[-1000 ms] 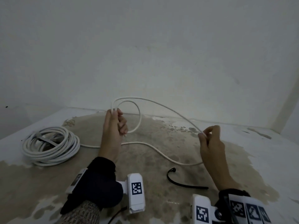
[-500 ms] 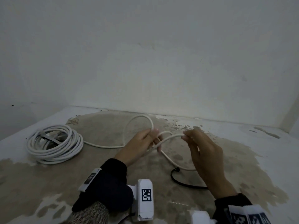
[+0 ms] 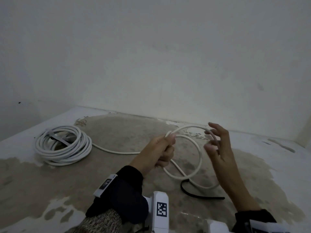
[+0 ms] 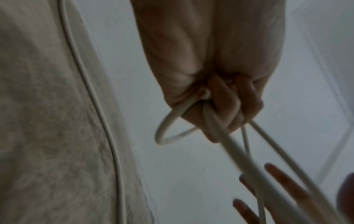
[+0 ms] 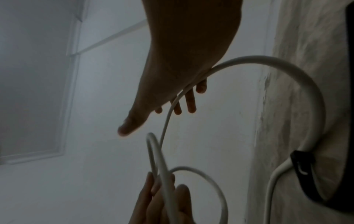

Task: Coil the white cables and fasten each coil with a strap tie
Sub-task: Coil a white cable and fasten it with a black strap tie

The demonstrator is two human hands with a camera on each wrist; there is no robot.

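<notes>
- My left hand (image 3: 161, 148) is a fist, fingers curled round the white cable (image 3: 198, 158); the left wrist view shows several strands gathered in the grip, exact count not readable through the blur.
- One cable end pokes up past my left thumb.
- My right hand (image 3: 218, 148) is raised just right of the left, fingers spread and loose. The cable's upper arc runs across the palm side of it; nothing is pinched.
- Loops counted from the head view: two, one arching up toward the right hand, one hanging down and round, with its low part on the table (image 3: 117, 132).
- From the left hand one single run of cable trails left along the table to the coiled bundle (image 3: 63, 145).
- One bundle, many turns, lying flat far left, with one grey band (image 3: 58, 140) across its turns.
- One black strap tie (image 3: 198, 195) lies on the table, near side, below my right hand; the loose cable crosses its looped end.
- Table surface: worn brown patch in the middle, white paint at the edges. Plain wall (image 3: 151, 56) behind.
</notes>
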